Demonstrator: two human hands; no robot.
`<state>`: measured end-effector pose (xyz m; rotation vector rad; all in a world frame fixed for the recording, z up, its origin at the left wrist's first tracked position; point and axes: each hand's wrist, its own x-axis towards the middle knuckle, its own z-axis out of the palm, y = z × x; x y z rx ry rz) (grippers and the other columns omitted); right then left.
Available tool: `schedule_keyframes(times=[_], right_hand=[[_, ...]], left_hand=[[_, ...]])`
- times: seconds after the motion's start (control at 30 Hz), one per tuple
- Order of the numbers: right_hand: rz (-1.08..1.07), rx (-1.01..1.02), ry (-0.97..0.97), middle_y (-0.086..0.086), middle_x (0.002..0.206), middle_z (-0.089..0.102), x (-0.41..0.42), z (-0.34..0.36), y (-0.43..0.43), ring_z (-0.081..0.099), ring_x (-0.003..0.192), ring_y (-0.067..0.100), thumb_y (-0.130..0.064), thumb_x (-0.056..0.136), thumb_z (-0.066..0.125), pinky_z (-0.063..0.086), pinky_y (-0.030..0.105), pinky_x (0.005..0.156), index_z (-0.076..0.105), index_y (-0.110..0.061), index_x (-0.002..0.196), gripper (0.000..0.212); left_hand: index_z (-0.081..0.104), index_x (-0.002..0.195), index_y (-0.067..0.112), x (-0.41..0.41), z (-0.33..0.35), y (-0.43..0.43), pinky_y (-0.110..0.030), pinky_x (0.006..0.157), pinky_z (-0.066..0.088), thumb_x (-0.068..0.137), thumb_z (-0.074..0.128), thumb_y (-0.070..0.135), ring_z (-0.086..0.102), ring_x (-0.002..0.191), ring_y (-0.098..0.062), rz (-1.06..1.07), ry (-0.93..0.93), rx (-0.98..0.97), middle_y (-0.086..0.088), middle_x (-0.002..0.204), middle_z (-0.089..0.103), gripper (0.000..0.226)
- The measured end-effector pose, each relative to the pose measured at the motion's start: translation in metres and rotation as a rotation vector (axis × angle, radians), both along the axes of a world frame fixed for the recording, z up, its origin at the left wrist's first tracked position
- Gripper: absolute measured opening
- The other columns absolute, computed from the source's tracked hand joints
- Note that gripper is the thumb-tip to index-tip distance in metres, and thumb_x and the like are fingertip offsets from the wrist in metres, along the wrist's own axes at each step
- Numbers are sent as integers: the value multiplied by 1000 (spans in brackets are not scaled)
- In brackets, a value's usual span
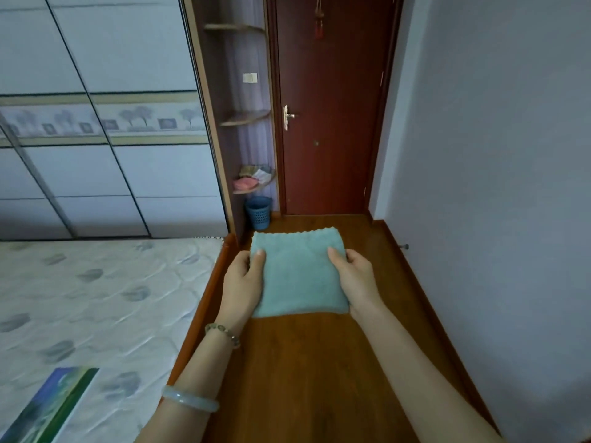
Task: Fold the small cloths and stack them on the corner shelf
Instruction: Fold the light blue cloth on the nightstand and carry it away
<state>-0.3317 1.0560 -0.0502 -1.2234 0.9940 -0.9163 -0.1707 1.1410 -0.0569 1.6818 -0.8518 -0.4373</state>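
A folded light teal cloth (pixel 299 270) is held flat in the air above the wooden floor. My left hand (pixel 244 279) grips its left edge, thumb on top. My right hand (pixel 355 276) grips its right edge the same way. Ahead stands the corner shelf unit (pixel 248 118) beside the door. Its lowest shelf (pixel 256 188) holds several folded cloths, a pink one (pixel 244 183) in front and paler ones behind.
A bed with a patterned mattress (pixel 96 298) lies to the left, with a book (pixel 54 407) on it. A blue wastebasket (pixel 258 212) stands under the shelf. A red door (pixel 329 107) is shut ahead. A white wall (pixel 495 187) bounds the right side.
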Motion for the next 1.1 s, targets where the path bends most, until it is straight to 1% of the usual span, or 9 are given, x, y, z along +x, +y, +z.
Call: schedule_keyframes(times=[0.07,0.17,0.3,0.37,0.57,0.67,0.83,0.97,1.1], right_hand=[[-6,2,-15,3,102,70,20,7,-49,68,93,20,-34,92,59,55,46,87,65,-17,101,20],[-42,-2,-48,3,101,71,42,16,-118,68,93,21,-34,92,60,55,46,87,65,-17,103,21],[-47,13,-58,2,102,70,65,15,-207,68,94,20,-34,92,60,56,45,87,65,-17,106,23],[-35,19,-59,2,102,70,79,11,-252,68,93,19,-34,92,60,56,45,86,64,-17,105,22],[14,16,-92,1,102,70,126,-1,-408,68,93,19,-32,92,59,56,42,86,65,-20,100,15],[60,16,-68,1,102,70,147,2,-491,68,92,18,-32,92,60,56,41,84,65,-22,97,12],[117,-1,-19,2,100,70,187,5,-611,67,91,18,-32,91,61,56,40,84,64,-21,93,12],[162,23,-2,1,97,70,222,-8,-683,68,88,17,-31,91,60,56,34,76,65,-17,96,15],[199,34,21,4,99,71,267,-28,-757,68,89,19,-31,91,61,57,40,83,66,-17,95,15]], left_hand=[[59,85,12,20,9,-51,-41,68,50,97,46,41,62,76,-24,-4,3,-1,-12,85,66,34],[56,82,12,40,21,-122,-28,59,42,98,46,37,56,70,-15,-10,-16,-18,-2,75,60,32],[59,92,9,63,23,-210,-17,55,43,99,46,35,56,69,-9,-31,-13,-11,0,79,61,31],[59,92,8,77,19,-254,-14,53,43,99,46,35,58,70,-10,-22,-2,-16,-1,80,63,31],[57,86,14,120,5,-404,-24,59,42,99,45,36,59,72,-12,15,-3,-16,-4,82,64,28],[54,83,12,138,3,-480,-26,58,40,99,45,36,54,67,-11,65,5,-10,-3,76,58,31],[56,91,4,173,-5,-592,-34,64,45,98,45,40,59,75,-22,148,27,16,-12,83,63,38],[56,93,5,203,-20,-657,-32,63,44,99,44,40,58,75,-20,190,46,54,-12,85,63,37],[55,89,5,242,-37,-723,-33,62,42,99,45,39,56,72,-19,226,70,61,-10,80,60,37]])
